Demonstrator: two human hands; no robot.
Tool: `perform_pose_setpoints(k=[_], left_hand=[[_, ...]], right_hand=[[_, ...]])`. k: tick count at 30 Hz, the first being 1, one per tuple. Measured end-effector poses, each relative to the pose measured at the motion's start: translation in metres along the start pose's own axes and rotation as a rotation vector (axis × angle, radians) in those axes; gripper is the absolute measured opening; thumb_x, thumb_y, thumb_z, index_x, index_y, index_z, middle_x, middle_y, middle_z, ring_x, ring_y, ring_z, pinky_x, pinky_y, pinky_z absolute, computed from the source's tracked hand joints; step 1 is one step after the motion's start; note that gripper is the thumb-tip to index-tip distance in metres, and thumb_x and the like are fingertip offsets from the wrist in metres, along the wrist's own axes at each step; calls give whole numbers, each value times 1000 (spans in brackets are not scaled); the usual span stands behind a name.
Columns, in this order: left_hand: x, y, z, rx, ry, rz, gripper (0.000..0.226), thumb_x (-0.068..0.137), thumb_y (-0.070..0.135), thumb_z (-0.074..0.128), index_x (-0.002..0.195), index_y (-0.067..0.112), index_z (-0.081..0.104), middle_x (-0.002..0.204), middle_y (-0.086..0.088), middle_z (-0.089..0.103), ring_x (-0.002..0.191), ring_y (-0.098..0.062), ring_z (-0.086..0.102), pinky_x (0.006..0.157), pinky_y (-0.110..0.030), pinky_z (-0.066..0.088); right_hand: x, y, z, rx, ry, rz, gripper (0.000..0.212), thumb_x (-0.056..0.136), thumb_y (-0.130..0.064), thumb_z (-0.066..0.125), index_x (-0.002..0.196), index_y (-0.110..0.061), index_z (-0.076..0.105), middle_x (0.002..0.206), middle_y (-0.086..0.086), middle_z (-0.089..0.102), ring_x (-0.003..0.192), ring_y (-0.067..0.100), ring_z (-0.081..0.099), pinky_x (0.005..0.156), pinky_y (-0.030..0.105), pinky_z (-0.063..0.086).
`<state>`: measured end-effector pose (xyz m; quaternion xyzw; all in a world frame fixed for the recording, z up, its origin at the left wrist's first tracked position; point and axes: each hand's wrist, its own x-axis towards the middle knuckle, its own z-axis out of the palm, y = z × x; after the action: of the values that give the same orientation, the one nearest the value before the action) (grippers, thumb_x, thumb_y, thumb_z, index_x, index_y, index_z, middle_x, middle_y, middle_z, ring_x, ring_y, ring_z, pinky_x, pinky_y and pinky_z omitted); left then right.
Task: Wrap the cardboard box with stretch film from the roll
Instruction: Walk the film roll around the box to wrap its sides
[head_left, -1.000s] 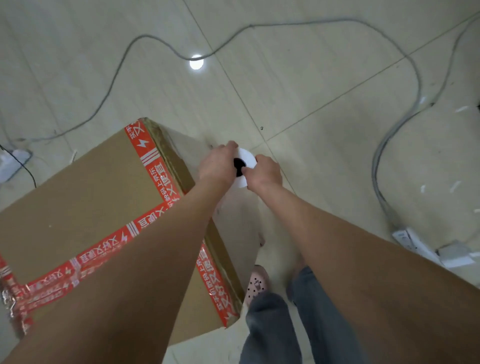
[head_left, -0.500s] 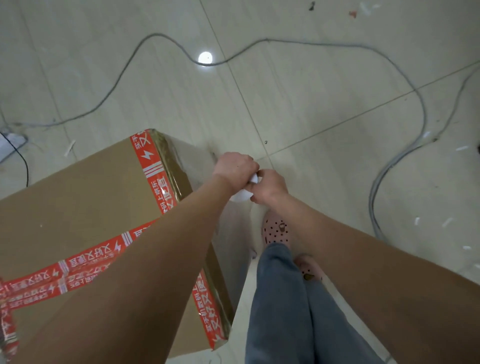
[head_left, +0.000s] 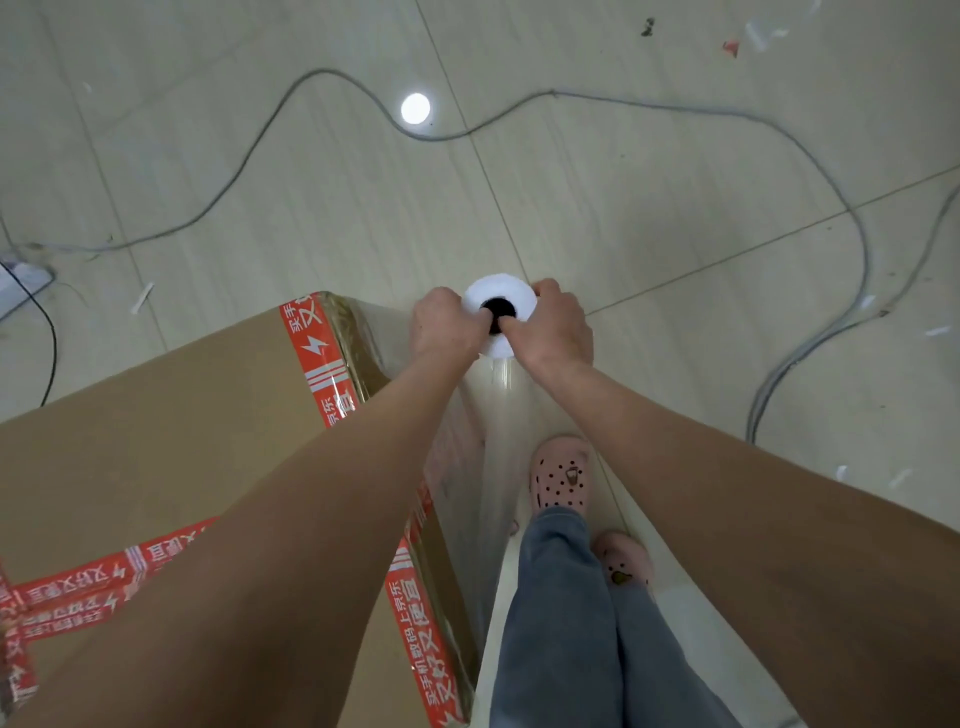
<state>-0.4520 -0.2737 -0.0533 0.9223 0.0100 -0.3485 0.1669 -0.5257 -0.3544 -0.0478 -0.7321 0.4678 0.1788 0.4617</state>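
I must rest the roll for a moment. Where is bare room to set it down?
Free: the cardboard box top between its red tape strips, and the floor ahead of the roll, inside the grey cable loop. Crowded: the strip between the box side and the pink shoes, where stretch film hangs.

Left hand (head_left: 447, 328), right hand (head_left: 558, 332) gripping roll (head_left: 497, 289) (arms outstretched)

My left hand (head_left: 441, 330) and right hand (head_left: 558, 330) cover the sides of the roll (head_left: 500, 291); only its white top end and dark core show. The cardboard box (head_left: 156, 441) is cut off at the left and bottom edges, and my left forearm hides part of its top.
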Motion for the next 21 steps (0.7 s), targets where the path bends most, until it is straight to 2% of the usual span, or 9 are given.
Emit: perform_pose_setpoints(k=[3, 5, 9, 12, 14, 17, 21], left_hand=[[-1, 2, 2, 35, 31, 40, 32, 83, 31, 61, 100, 5, 55, 94, -6, 61, 81, -25, 60, 69, -36, 51], [-2, 8, -3, 149, 83, 156, 30, 86, 25, 59, 109, 7, 51, 100, -7, 56, 87, -25, 55, 70, -35, 47], [3, 25, -10, 423, 109, 428, 32, 87, 11, 51, 119, 9, 50, 111, -9, 51, 92, -28, 56, 64, -34, 38], [6, 33, -14, 551, 121, 476, 33, 87, 9, 50, 120, 11, 51, 112, -8, 51, 97, -27, 54, 64, -33, 36], [9, 37, -14, 611, 123, 507, 31, 87, 10, 51, 118, 12, 52, 111, -8, 52, 95, -27, 54, 63, -33, 36], [16, 39, -19, 568, 110, 473, 22, 87, 12, 51, 109, 10, 54, 103, -8, 53, 87, -29, 57, 61, -33, 36], [27, 22, -28, 366, 107, 259, 22, 85, 18, 55, 105, 7, 53, 100, -9, 56, 87, -32, 58, 64, -34, 42]], right_hand=[[13, -13, -6, -90, 38, -60, 43, 89, -15, 51, 131, -23, 49, 124, 5, 50, 105, 28, 56, 73, 30, 35], [18, -17, -10, -132, 57, -119, 47, 90, -10, 47, 134, -27, 50, 126, 2, 51, 108, 27, 55, 75, 28, 34], [18, -17, -11, -139, 55, -168, 43, 93, -17, 51, 135, -28, 47, 128, -2, 51, 107, 22, 57, 76, 26, 35], [19, -15, -14, -139, 46, -73, 40, 89, -27, 60, 125, -19, 47, 121, 2, 52, 96, 24, 58, 70, 30, 35], [22, -17, -15, -158, 46, -66, 32, 87, -25, 60, 117, -17, 49, 114, 4, 53, 85, 23, 54, 67, 31, 34], [25, -24, -14, -212, 72, -115, 25, 87, -16, 54, 111, -19, 51, 110, 3, 51, 78, 23, 50, 64, 31, 34], [27, -41, -7, -280, 54, -266, 26, 91, -16, 47, 115, -22, 55, 113, 1, 50, 79, 23, 50, 65, 29, 32]])
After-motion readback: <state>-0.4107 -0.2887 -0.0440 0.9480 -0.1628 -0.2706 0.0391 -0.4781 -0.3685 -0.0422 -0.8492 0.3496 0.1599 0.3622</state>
